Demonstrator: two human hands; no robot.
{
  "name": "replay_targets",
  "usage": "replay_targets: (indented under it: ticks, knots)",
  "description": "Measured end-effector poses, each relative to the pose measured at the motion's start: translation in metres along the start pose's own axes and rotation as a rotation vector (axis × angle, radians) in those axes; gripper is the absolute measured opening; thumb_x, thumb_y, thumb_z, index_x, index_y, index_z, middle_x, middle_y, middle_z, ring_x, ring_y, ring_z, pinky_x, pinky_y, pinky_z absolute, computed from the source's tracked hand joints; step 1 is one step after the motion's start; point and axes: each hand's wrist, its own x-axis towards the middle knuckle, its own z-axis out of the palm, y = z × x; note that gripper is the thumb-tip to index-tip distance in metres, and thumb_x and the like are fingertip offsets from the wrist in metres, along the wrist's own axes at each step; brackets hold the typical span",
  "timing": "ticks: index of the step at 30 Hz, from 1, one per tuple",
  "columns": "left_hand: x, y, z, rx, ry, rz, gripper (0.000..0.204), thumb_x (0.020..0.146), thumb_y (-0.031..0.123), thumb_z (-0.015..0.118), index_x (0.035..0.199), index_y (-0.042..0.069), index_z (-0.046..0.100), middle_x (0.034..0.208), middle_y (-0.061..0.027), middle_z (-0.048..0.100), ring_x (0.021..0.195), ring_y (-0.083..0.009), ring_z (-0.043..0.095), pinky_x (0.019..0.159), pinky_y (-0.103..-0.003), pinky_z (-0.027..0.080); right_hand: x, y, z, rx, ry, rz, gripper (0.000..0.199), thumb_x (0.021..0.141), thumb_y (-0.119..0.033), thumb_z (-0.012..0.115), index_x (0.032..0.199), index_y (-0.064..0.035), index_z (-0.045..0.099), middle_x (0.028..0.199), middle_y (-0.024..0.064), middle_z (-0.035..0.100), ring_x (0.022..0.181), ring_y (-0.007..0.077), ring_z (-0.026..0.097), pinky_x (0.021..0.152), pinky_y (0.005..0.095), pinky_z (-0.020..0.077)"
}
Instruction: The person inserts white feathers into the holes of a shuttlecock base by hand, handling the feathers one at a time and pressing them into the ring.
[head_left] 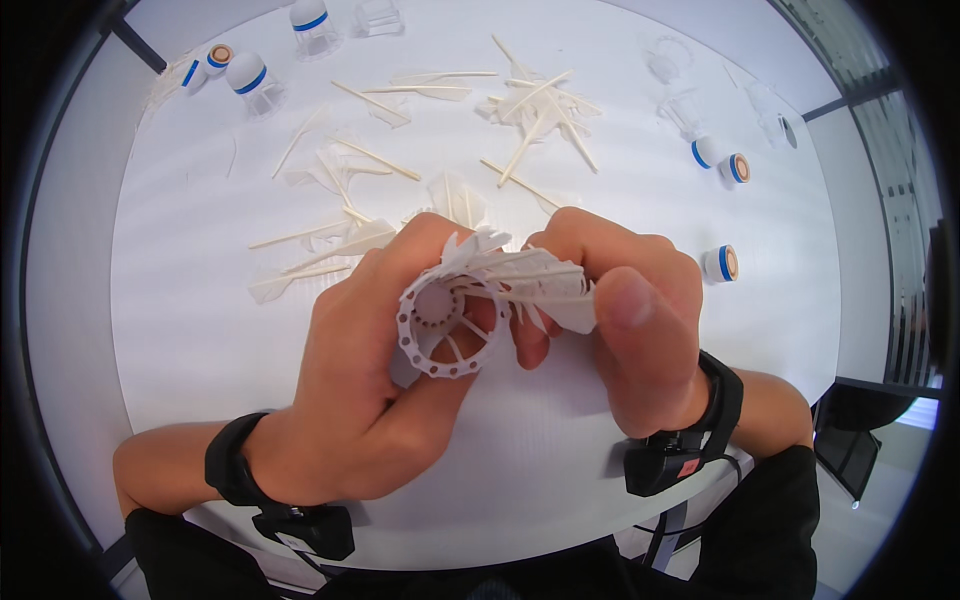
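Observation:
My left hand (370,390) is wrapped round a white plastic shuttlecock frame (403,338), its wide ring of small holes turned up toward me. Through the ring I see thin ribs running down to a round base with smaller holes. White feathers (475,250) stick out at the frame's upper side. Thumb and fingers of my right hand (645,320) are closed on one white feather (545,282) that slants out of the frame to the right. Its quill end meets the ring's right side; the exact seat is hidden. A black strap sits on each wrist.
Loose white feathers lie in a pile (540,105) at the far middle and scattered at left (320,235). Several white shuttlecock heads with blue bands stand at the right (720,263) and far left (246,75), some with clear skirts. A clear plastic piece (378,18) sits at the back.

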Motion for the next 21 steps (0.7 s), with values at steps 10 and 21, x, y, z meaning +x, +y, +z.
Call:
replay_targets:
  ticks: [10, 21]
  knots:
    - [0.0014, -0.0089, 0.0017, 0.074, 0.025, 0.098, 0.051, 0.077, -0.014, 0.050, 0.125, 0.002, 0.050, 0.089, -0.0081, 0.059, 0.072, -0.0147, 0.055, 0.065, -0.026, 0.046, -0.0005, -0.0006, -0.0020, -0.068, -0.047, -0.001, 0.045, 0.099, -0.036, 0.045, 0.088, 0.0046, 0.059, 0.070, 0.0090, 0.060, 0.062, 0.0128, 0.057, 0.059, 0.0261, 0.0443]
    - [-0.0001, -0.0126, 0.0028, 0.048, 0.040, 0.109, 0.056, 0.075, -0.015, 0.051, 0.128, 0.002, 0.048, 0.089, -0.0090, 0.059, 0.072, -0.0152, 0.055, 0.065, -0.026, 0.046, 0.0006, 0.0006, -0.0014, -0.089, -0.057, -0.052, 0.039, 0.097, -0.032, 0.047, 0.088, 0.0038, 0.059, 0.070, 0.0075, 0.060, 0.063, 0.0114, 0.055, 0.059, 0.0253, 0.0429]
